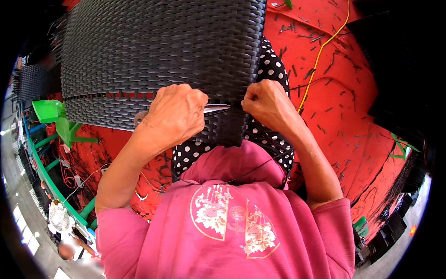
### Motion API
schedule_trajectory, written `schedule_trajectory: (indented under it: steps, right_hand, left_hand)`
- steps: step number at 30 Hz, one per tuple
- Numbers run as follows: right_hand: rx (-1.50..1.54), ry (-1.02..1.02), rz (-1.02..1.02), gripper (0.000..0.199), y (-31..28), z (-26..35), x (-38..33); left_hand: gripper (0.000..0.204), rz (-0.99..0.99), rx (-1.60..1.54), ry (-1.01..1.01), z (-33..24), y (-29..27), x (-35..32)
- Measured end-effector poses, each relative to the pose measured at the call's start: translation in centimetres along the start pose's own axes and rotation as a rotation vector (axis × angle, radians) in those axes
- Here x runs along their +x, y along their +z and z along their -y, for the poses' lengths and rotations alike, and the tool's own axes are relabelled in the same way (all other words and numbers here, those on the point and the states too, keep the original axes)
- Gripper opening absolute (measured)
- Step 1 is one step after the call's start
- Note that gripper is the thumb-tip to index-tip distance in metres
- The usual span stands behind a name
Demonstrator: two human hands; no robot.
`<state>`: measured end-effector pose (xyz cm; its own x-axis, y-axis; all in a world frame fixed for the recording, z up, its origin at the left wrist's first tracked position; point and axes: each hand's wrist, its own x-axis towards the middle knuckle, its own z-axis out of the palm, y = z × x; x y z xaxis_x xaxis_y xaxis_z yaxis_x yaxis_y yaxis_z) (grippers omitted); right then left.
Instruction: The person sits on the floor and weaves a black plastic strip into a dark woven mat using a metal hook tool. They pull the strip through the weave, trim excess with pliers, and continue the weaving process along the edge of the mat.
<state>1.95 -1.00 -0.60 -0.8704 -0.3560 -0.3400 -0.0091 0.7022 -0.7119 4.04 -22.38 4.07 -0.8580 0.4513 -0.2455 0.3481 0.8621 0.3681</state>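
Note:
A black woven wicker panel (pixel 158 51) lies across my lap, its near edge toward me. My left hand (pixel 179 111) is closed around a pair of scissors; their metal blades (pixel 217 108) point right, over the weave, and most of the handle is hidden under the hand. At the panel's right edge my right hand (pixel 267 100) is closed in a pinch against the weave. Whatever its fingers hold is too small or hidden to make out. A row of gaps (pixel 125 95) in the weave runs left of my left hand. A thin black strand (pixel 260 165) crosses my lap.
Dark strand offcuts are scattered over the red floor covering (pixel 325 116). A yellow cable (pixel 318 60) runs along it on the right. Green plastic stools (pixel 65 125) stand at the left, beside a green rail (pixel 46 174). A white fan (pixel 60 218) and another person (pixel 67 251) are farther left.

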Motion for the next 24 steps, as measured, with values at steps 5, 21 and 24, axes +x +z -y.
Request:
schedule_trajectory:
  steps: [5,21,24]
  right_hand:
    - [0.180,0.135,-0.114,0.021,-2.2,-0.3,-4.3]
    - [0.375,0.190,-0.251,0.016,-0.2,-4.4,-8.4]
    - [0.371,0.198,-0.254,0.017,-0.3,-4.7,-8.4]
  left_hand:
    - [0.012,-0.020,-0.084,0.028,0.9,1.0,-0.8]
    - [0.010,0.043,-0.262,-0.065,0.7,1.3,-0.8]
    - [0.011,0.049,-0.252,-0.068,0.6,1.3,-0.7]
